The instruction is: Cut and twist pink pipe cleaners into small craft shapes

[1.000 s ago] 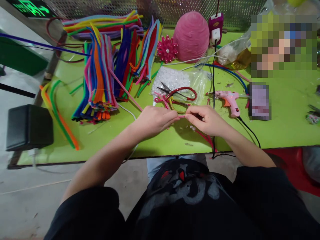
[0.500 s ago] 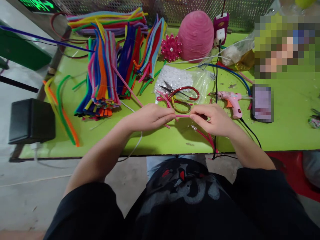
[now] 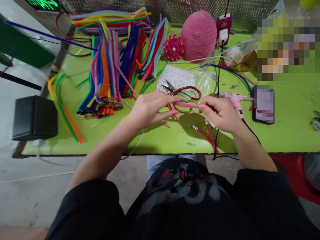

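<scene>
Between the thumb and fingers of my right hand [image 3: 218,111] is a pink pipe cleaner [image 3: 187,104], which looks folded double and points left. My left hand [image 3: 151,108] has its thumb and fingers apart around the free end, with no grip on it. Under and behind the hands lie scissors [image 3: 186,88] with red and yellowish handles, partly covering a clear bag of white beads [image 3: 176,77]. Cut pink pieces lie beneath my left fingers. Pink stems with pearl beads [image 3: 205,136] rest on the green table below my right hand.
Bundles of coloured pipe cleaners [image 3: 106,71] stand at the left, near a black box [image 3: 35,117]. A pink dome [image 3: 198,36] and pink flower [image 3: 173,48] sit at the back. A pink glue gun [image 3: 235,99], its black cord and a phone [image 3: 264,103] lie to the right.
My left fingers have let go of the pink pipe cleaner and spread apart. My right hand has shifted slightly right, still pinching it. A second beaded stem tip has come into view.
</scene>
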`<control>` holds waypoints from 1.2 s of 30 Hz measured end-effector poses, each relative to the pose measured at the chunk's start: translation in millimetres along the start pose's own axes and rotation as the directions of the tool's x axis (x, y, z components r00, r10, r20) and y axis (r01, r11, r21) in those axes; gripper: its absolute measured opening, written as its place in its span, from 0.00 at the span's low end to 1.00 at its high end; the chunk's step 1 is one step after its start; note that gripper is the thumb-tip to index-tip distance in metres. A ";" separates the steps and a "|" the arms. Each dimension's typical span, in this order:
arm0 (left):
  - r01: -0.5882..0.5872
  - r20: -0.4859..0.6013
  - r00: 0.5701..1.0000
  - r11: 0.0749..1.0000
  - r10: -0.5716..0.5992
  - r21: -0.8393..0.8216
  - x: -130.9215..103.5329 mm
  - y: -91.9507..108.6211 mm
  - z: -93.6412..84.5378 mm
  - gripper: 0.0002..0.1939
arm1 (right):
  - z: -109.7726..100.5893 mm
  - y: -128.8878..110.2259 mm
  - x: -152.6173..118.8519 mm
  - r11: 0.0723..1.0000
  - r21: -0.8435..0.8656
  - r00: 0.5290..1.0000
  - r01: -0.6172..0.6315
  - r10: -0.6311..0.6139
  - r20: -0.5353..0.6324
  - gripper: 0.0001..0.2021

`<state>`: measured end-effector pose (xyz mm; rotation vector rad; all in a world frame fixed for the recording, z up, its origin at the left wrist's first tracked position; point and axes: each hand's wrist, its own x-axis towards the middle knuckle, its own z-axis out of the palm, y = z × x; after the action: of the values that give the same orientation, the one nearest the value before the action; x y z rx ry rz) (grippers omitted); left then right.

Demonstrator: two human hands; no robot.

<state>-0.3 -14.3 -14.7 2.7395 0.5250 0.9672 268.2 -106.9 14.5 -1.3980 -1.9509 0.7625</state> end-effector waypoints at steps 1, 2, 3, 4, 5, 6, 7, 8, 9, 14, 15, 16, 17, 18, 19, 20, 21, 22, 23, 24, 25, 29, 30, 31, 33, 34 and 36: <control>-0.043 -0.049 0.998 0.999 0.044 0.019 -0.6 1.3 3.8 0.18 | 1.8 -0.3 -0.1 1.000 0.006 1.000 -0.007 0.007 0.004 0.13; -0.079 -0.089 0.993 0.996 0.081 0.029 -0.9 2.3 6.5 0.16 | 3.5 -0.5 -0.2 1.000 0.010 1.000 -0.010 0.010 0.009 0.13; -0.108 -0.120 0.987 0.994 0.112 0.035 -0.7 3.0 8.0 0.14 | 5.2 -0.5 -0.2 1.000 0.015 1.000 -0.010 0.010 0.015 0.13; -0.133 -0.137 0.981 0.990 0.138 0.041 -0.3 3.5 8.4 0.12 | 6.7 -0.3 -0.3 1.000 0.021 1.000 -0.010 0.010 0.020 0.13; -0.157 -0.147 0.976 0.986 0.163 0.051 0.2 3.7 8.1 0.11 | 8.0 0.0 -0.3 0.999 0.032 1.000 -0.013 0.012 0.024 0.13; -0.180 -0.148 0.971 0.982 0.188 0.063 0.5 3.8 7.3 0.11 | 9.2 0.3 -0.3 0.999 0.047 0.999 -0.020 0.018 0.029 0.13; -0.196 -0.139 0.969 0.977 0.205 0.078 0.7 3.7 6.2 0.11 | 10.0 0.7 -0.2 0.997 0.066 0.999 -0.030 0.028 0.036 0.13; -0.201 -0.121 0.970 0.975 0.212 0.098 0.6 3.6 4.9 0.11 | 10.6 1.1 -0.2 0.995 0.087 0.998 -0.042 0.038 0.043 0.14; -0.196 -0.095 0.973 0.973 0.208 0.119 0.3 3.5 3.7 0.11 | 11.0 1.4 -0.1 0.993 0.107 0.997 -0.053 0.048 0.052 0.14; -0.123 0.000 0.992 0.986 0.124 0.111 -1.6 6.2 0.5 0.13 | 10.1 1.0 -0.1 0.988 0.135 0.995 -0.077 0.068 0.067 0.14; -0.089 -0.007 0.996 0.993 0.090 0.072 -1.4 7.2 0.6 0.13 | 10.0 0.4 -0.1 0.991 0.122 0.997 -0.062 0.056 0.049 0.13; -0.046 -0.008 0.999 0.999 0.046 0.029 -1.0 8.1 0.8 0.13 | 10.0 -0.1 0.0 0.994 0.099 0.999 -0.040 0.038 0.026 0.13; 0.000 -0.001 1.000 1.000 0.000 -0.009 -0.5 8.7 1.0 0.13 | 10.3 -0.5 0.1 0.997 0.069 1.000 -0.017 0.017 0.002 0.12; 0.037 0.017 0.999 0.999 -0.036 -0.032 0.1 9.1 1.1 0.13 | 10.8 -0.7 0.3 0.999 0.038 1.000 0.008 -0.007 -0.021 0.12; 0.055 0.038 0.998 0.998 -0.053 -0.036 0.7 9.2 1.1 0.14 | 11.6 -0.5 0.5 0.999 0.010 0.999 0.033 -0.033 -0.040 0.11; 0.046 0.051 0.998 0.999 -0.045 -0.026 1.3 9.3 0.8 0.14 | 12.5 -0.1 0.7 0.998 -0.011 0.997 0.057 -0.057 -0.056 0.11; 0.013 0.056 0.998 1.000 -0.012 -0.008 1.7 9.4 0.2 0.15 | 13.6 0.6 1.0 0.997 -0.022 0.994 0.078 -0.080 -0.069 0.11; -0.031 0.052 0.998 0.999 0.030 0.015 2.1 9.7 -0.5 0.15 | 14.6 1.3 1.3 0.995 -0.025 0.992 0.099 -0.100 -0.078 0.11; -0.072 0.041 0.997 0.997 0.070 0.043 2.4 10.2 -1.2 0.15 | 15.6 1.9 1.5 0.993 -0.027 0.989 0.117 -0.119 -0.088 0.11; -0.104 0.028 0.994 0.992 0.102 0.072 2.4 10.8 -2.1 0.15 | 16.4 2.2 1.7 0.991 -0.030 0.987 0.130 -0.132 -0.095 0.11; -0.126 0.017 0.992 0.987 0.125 0.098 2.2 11.5 -2.9 0.15 | 16.9 2.3 1.8 0.990 -0.035 0.985 0.138 -0.141 -0.100 0.11; -0.110 0.042 0.994 0.986 0.105 0.129 -0.8 9.9 -7.0 0.17 | 15.9 1.3 1.4 0.987 -0.051 0.981 0.150 -0.155 -0.116 0.11; -0.079 0.061 0.996 0.990 0.073 0.116 -1.6 7.9 -8.4 0.17 | 14.9 1.2 1.2 0.987 -0.050 0.981 0.151 -0.156 -0.118 0.11; -0.031 0.074 0.997 0.995 0.024 0.095 -2.1 5.5 -9.8 0.17 | 13.8 1.5 1.2 0.988 -0.049 0.979 0.148 -0.153 -0.131 0.11; 0.144 0.066 0.987 0.990 -0.144 -0.001 -1.2 1.7 -12.1 0.15 | 12.6 2.4 1.5 0.991 -0.036 0.973 0.130 -0.134 -0.189 0.12; 0.268 0.048 0.963 0.959 -0.264 -0.094 0.3 1.4 -12.5 0.14 | 13.2 2.9 1.8 0.993 -0.024 0.968 0.116 -0.119 -0.223 0.13; 0.497 0.071 0.858 0.787 -0.509 -0.366 5.2 6.0 -10.4 0.11 | 18.0 2.8 2.4 0.996 0.018 0.963 0.087 -0.080 -0.257 0.12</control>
<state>-1.5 -17.2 -2.0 2.0813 0.9149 0.8585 255.7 -105.6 1.1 -1.3171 -1.7786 0.5394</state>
